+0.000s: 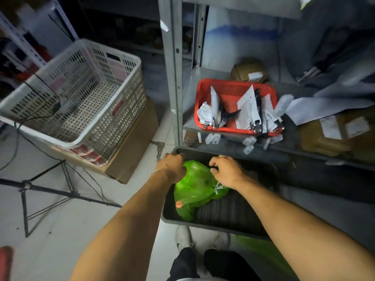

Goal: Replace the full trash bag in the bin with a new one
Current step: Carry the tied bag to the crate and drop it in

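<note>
Fingers [214,166] of both hands on green bag [194,189], bag in bin [223,224]

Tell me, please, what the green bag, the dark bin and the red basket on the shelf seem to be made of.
Green bag: thin plastic film, glossy and translucent; it crinkles and shows highlights. Dark bin: probably moulded plastic, matt grey-black, with a ribbed inner wall and rounded rim. Red basket: rigid plastic, slightly shiny, with perforated mesh walls.
</note>
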A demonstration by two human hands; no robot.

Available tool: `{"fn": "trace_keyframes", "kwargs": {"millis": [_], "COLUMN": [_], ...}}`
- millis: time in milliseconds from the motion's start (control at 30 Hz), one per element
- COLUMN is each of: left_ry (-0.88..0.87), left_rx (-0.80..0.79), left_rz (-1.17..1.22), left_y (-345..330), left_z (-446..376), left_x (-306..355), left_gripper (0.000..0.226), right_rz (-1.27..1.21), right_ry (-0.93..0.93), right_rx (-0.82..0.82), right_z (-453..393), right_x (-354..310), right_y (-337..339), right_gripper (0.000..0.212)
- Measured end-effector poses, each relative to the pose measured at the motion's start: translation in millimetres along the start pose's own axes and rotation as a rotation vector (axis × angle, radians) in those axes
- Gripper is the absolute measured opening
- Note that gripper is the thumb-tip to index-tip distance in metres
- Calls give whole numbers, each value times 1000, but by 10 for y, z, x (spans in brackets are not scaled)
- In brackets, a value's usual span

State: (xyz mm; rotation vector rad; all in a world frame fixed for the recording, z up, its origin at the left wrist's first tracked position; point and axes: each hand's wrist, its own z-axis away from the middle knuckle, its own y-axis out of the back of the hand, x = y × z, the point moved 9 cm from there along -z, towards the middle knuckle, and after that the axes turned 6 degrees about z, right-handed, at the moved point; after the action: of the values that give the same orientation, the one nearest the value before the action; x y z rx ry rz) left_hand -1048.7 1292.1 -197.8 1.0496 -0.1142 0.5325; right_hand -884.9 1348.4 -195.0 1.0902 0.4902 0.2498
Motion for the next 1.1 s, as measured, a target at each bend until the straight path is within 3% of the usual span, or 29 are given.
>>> {"fn": "trace_keyframes", "kwargs": {"millis": [133,400,800,1100], "left_ry": [-59,-180,-346,-454], "left_rx": [34,22,10,-22], "left_rz": [-64,-164,-274,-296], "left_y": [213,246,-310,-1230], "left_z": [45,153,578,1489], "left_x": [214,702,1932,3204], "left_gripper": [44,64,62,55], "right_rz": [54,132,39,-35], "right_ry": [-55,-156,-369,-488], "right_rx": [-2,87,188,240], "right_z": [186,679,1979,3492], "right_x": [199,531,1569,2530], "right_y": [263,525,514,194], "right_gripper": [44,74,71,70]}}
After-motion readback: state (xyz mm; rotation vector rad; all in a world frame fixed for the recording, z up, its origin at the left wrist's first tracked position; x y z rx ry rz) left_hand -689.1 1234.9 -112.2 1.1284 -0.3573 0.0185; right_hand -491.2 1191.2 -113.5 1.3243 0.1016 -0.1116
